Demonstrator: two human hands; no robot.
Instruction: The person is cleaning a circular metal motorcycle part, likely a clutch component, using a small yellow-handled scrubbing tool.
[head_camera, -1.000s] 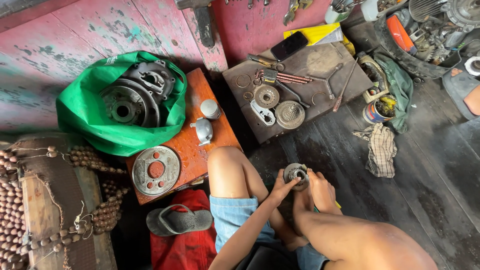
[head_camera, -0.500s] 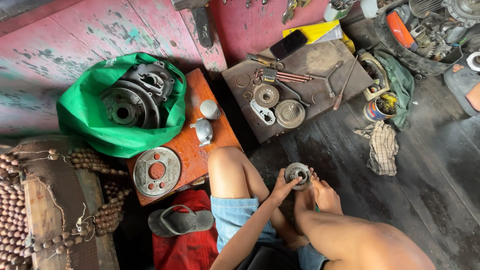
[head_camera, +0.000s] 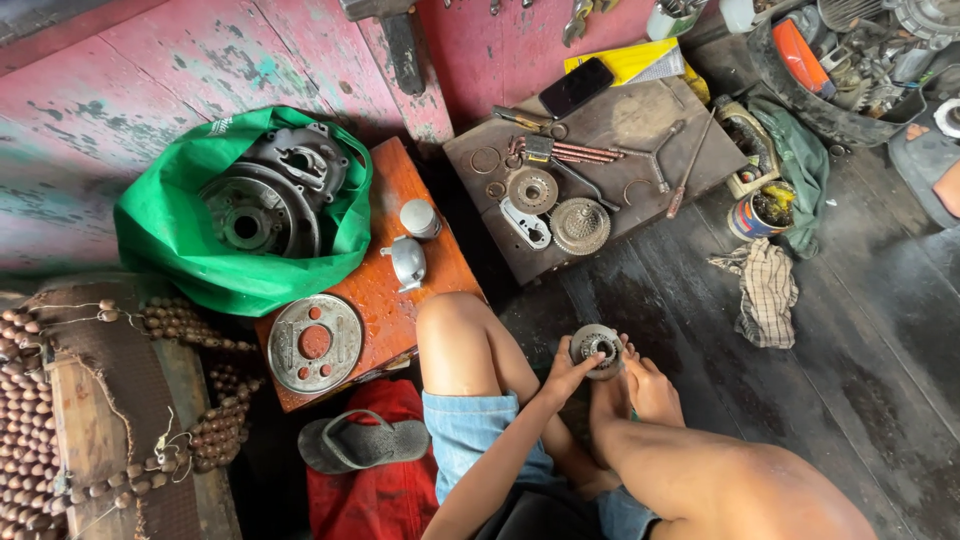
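Both hands, left hand and right hand, held a round metal clutch hub, fingers wrapped around its rim.

Head view: left hand and right hand grip a round metal gear part between them, above the dark floor. Orange stool carries a metal disc. Green bag holds engine covers.

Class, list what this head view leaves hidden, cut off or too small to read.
- Underside of the round metal part: covered by the left hand and right hand.
- Parts inside the green bag: partly hidden by its folds.
- Engine parts, top right: cut by the frame edge.
- Small rings on the dark board: too small.
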